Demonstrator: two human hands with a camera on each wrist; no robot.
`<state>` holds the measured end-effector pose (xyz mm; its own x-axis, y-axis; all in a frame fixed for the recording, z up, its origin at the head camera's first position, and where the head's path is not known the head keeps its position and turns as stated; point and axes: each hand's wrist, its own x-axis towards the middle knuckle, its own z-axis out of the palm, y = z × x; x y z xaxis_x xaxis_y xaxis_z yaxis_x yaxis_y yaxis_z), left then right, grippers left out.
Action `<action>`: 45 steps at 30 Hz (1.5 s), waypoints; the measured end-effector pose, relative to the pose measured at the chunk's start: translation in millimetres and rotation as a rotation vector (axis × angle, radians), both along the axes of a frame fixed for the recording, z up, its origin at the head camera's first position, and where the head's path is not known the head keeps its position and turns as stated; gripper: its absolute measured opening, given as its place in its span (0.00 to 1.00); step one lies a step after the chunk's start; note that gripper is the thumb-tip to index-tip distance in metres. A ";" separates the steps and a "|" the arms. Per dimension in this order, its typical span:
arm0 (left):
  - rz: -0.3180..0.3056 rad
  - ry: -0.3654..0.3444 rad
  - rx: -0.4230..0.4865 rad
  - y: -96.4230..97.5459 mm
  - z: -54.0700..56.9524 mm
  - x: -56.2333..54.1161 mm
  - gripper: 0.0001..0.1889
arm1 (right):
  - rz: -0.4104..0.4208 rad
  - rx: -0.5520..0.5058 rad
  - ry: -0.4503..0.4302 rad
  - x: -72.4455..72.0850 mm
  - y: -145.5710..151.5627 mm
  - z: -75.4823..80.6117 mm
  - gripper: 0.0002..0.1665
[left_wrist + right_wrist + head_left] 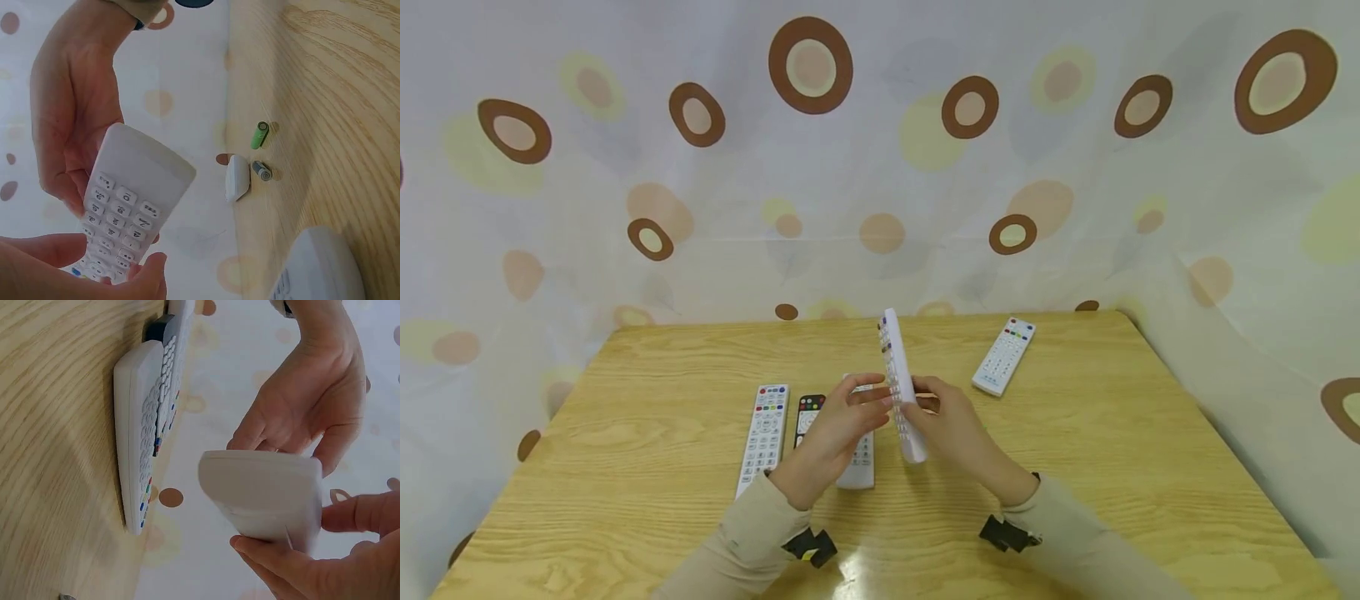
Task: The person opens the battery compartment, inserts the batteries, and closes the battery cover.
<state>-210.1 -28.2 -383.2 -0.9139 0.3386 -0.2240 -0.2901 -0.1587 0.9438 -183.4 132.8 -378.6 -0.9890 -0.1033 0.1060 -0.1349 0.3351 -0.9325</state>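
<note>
In the head view a white remote control [898, 383] stands tilted upright above the table, between my two hands. My right hand [958, 429] grips it from the back and side, thumb and fingers on opposite edges. The left hand [842, 429] holds it from the button side, its bent fingers and thumb at the edges. Rows of white buttons [115, 220] show in the left wrist view, with a plain lower end nearest that camera. In the right wrist view the end of the remote [262, 487] faces the camera, partly covering the left fingertips.
Left of the hands lie a white remote [763, 437], a black-topped remote [808, 408] and another white remote [859, 471], partly hidden. One more white remote [1003, 358] lies at the far right. A green battery [260, 135] and a grey battery [262, 170] rest on the wooden table [625, 467].
</note>
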 end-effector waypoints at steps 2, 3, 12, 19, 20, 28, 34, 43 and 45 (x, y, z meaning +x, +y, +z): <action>0.003 -0.010 0.011 0.1 0.0 -1.1 0.26 | -0.016 -0.053 -0.025 -3.4 3.3 0.8 0.21; -0.001 -0.014 0.019 0.0 -0.1 -1.7 0.26 | -0.025 -0.077 -0.034 -5.0 4.5 1.1 0.20; -0.062 -0.048 0.049 -3.7 -1.2 -4.8 0.23 | -0.095 -0.304 -0.226 -7.8 4.6 2.7 0.21; -0.111 -0.054 0.031 -7.1 -3.7 -5.7 0.21 | -0.111 -0.241 -0.272 -9.3 7.7 -3.4 0.18; -0.116 -0.056 0.025 -7.5 -4.1 -5.7 0.21 | -0.107 -0.222 -0.273 -10.0 8.5 -5.2 0.18; -0.175 -0.064 -0.034 -8.7 -10.0 -7.8 0.21 | -0.057 -0.080 -0.290 -12.0 14.8 -13.0 0.18; -0.184 -0.051 -0.153 -2.8 -15.9 -12.9 0.22 | -0.059 -0.019 -0.301 -14.0 17.2 -16.8 0.18; -0.201 0.011 -0.386 11.7 -22.5 -15.1 0.23 | -0.073 0.175 -0.269 -20.3 18.5 -30.0 0.13; -0.196 -0.001 -0.427 14.4 -22.1 -15.2 0.24 | -0.054 0.203 -0.265 -21.4 18.7 -32.8 0.13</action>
